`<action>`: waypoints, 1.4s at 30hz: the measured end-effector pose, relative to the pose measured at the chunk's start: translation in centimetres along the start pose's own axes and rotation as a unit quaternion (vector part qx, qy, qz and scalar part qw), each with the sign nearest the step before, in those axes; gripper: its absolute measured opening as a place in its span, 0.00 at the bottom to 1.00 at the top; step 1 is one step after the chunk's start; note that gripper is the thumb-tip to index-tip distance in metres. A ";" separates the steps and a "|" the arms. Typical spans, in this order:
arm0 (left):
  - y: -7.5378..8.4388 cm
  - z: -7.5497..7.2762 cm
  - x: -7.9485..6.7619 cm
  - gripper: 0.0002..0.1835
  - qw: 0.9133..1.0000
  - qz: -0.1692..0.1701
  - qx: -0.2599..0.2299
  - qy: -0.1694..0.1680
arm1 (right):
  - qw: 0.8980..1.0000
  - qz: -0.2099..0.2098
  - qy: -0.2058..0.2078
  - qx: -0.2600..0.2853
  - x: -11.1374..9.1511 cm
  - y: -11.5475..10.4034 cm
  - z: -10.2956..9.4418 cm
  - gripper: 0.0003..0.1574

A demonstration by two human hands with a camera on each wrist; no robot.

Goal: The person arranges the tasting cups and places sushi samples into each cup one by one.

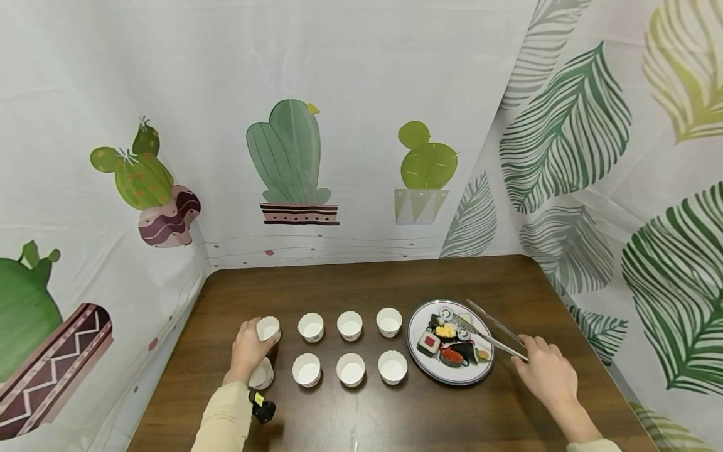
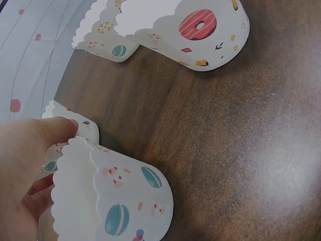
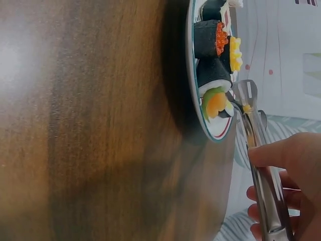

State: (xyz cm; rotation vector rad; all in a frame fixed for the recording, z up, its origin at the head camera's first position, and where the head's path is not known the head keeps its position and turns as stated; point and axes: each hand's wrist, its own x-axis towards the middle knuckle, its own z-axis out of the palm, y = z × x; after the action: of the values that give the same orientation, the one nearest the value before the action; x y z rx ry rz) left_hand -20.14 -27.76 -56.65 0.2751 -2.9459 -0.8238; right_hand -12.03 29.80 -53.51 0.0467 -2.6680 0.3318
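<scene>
Tongs [image 3: 266, 188] over the right part of the brown worktop [image 1: 361, 279], reaching across one side of a round white plate [image 1: 420, 318], arms spread. Right hand [image 1: 546, 371] grips the tongs; left hand [image 1: 247, 348] grips the far-left paper cup [image 1: 268, 329] between thumb and fingers, one of eight in two rows of four left of the plate. Smallest: sushi on the plate, incl. red-topped piece [image 1: 451, 357], yellow-topped piece [image 1: 445, 331].

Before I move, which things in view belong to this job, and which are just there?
Likely the job: tongs in the right hand, paper cup in the left hand, seven other paper cups, sushi pieces, plate.

Probably just surroundings: brown table, cactus-print cloth, leaf-print cloth.
</scene>
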 end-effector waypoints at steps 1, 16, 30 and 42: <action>0.0 0.0 0.0 0.36 1.000 0.000 0.000 0.000 | 1.000 -0.001 0.001 -0.002 0.1 0.0 0.0 0.28; -0.2 0.1 0.1 0.36 1.000 -0.002 0.003 -0.004 | 0.998 -0.044 0.027 -0.037 1.2 -0.5 -0.1 0.28; 0.0 -0.1 0.0 0.36 1.000 -0.005 -0.001 -0.006 | 0.995 -0.076 0.036 -0.063 1.6 -0.1 -0.8 0.27; -0.1 -0.1 0.0 0.35 1.000 -0.002 0.001 -0.002 | 0.994 -0.084 0.019 -0.068 1.4 0.4 -1.3 0.27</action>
State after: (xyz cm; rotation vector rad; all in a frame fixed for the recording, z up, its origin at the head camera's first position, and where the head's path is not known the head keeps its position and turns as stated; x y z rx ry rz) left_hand -20.15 -27.85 -56.63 0.2795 -2.9516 -0.8233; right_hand -12.78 30.51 -51.88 0.2185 -2.6202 0.0965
